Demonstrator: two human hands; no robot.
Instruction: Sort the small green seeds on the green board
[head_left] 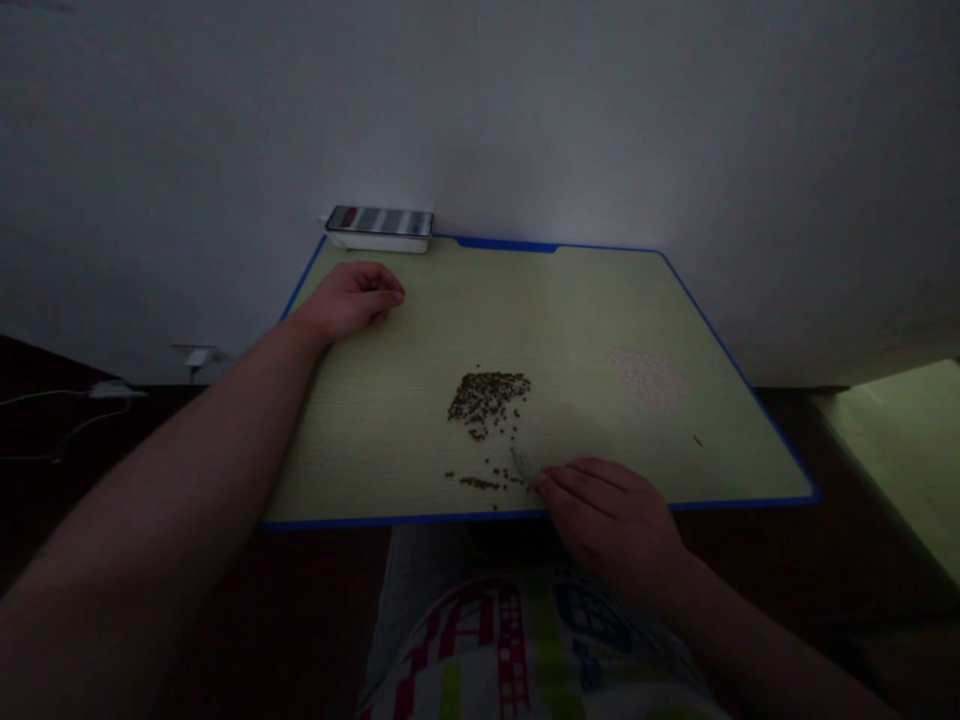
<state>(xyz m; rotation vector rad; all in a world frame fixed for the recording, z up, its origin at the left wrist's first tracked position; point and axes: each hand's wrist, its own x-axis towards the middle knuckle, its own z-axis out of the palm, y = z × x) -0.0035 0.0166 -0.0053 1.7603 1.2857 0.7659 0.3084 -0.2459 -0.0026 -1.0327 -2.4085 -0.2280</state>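
Note:
My right hand [604, 510] is at the table's front edge, its fingers pinched on a thin pale strip [519, 466] whose exact kind I cannot make out. The strip's far end points toward small dark green beans or seeds. Just left of it lies a short row of these green beans [480, 484], with a few strays around. Beyond the row is a larger loose pile of green beans [489, 397]. My left hand [358, 300] rests at the table's left side, fingers curled in loosely, with nothing visible in them.
The pale yellow folding table [540, 310] has a blue rim and stands against a wall. A phone [381, 220] lies on a white box [379, 242] at the back left. Pale grains [649, 380] are spread at the right, near a small brown sliver [697, 440]. A plug [196, 358] sits in the wall.

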